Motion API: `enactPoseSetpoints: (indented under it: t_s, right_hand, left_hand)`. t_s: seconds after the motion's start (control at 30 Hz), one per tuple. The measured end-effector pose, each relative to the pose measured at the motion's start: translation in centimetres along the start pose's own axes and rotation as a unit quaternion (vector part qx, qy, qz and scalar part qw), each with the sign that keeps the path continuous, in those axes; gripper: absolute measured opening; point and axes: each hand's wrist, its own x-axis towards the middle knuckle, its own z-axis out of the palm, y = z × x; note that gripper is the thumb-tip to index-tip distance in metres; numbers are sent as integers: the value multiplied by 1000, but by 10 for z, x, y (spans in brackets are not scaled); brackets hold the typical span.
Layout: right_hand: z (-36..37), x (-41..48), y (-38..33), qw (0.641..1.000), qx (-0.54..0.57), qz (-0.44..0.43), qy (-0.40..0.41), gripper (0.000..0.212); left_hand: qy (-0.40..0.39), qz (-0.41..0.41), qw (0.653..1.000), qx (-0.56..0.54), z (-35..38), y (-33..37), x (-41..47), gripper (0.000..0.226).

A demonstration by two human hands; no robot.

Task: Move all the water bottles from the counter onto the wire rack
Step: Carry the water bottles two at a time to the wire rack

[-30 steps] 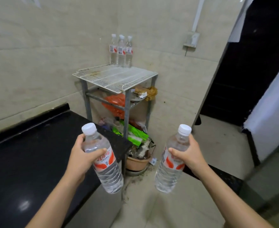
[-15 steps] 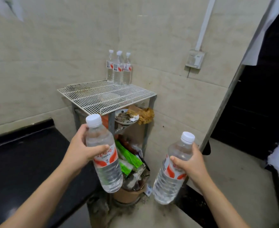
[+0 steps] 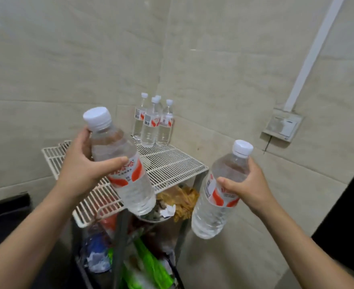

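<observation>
- Two clear water bottles are held in the air, one in each hand, both with white caps and red-and-white labels.
- Left hand: fingers wrapped tight round the left bottle, tilted, over the wire rack.
- Right hand: fingers closed round the right bottle, held off the rack's right edge.
- Four more bottles stand upright at the rack's back corner, against the tiled wall.
- Dark bench at lower left; cluttered lower shelves under the rack.
- Label print is too blurred to read.
</observation>
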Motion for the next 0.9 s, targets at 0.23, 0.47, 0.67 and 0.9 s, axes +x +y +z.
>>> enactPoseSetpoints:
  t_s: [0.23, 0.47, 0.67, 0.9]
  right_hand:
    - [15, 86, 39, 994, 32, -52, 89, 57]
    - [24, 192, 89, 997, 21, -58, 39, 49]
    - [49, 290, 127, 997, 22, -54, -43, 48]
    - [88, 356, 171, 993, 13, -23, -116, 57]
  left_hand:
    - [54, 27, 998, 28, 24, -48, 83, 58]
    - [47, -3, 996, 71, 67, -91, 132, 52]
    - [105, -18, 988, 111, 84, -114, 162, 51]
    - [154, -53, 971, 175, 92, -129, 193, 51]
